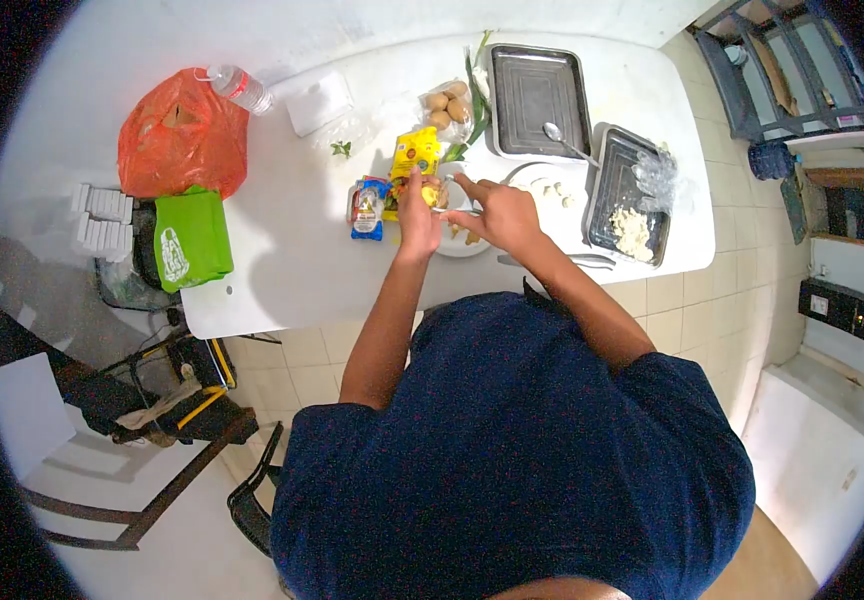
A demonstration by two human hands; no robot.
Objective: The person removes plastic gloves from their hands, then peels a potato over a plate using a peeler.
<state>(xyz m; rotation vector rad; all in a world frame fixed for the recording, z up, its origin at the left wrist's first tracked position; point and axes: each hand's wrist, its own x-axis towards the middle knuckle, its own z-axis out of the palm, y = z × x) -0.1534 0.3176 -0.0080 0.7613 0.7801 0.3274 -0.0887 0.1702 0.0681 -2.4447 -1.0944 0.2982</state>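
Note:
My left hand (418, 215) is closed around a yellowish, brown-skinned piece (430, 192), perhaps a potato, over the near middle of the table. Close on its right, my right hand (502, 213) grips a thin pale tool (459, 212), its tip against or very near the piece; its kind is unclear. Below both hands, a white plate (464, 248) carries yellowish-brown scraps. Just beyond my left hand lies a yellow packet (415, 152), and a blue packet (367, 210) stands to its left. A second white plate (537, 178) with small pale pieces is right of my right hand.
Two dark metal trays (537, 95) (604, 190) occupy the right side, one holding pale crumbly food (633, 232) and crumpled plastic. A spoon (567, 140) bridges toward them. A knife (577, 261) lies near the front edge. Bagged brown round items (449, 103) and orange and green bags (192, 240) stand farther off.

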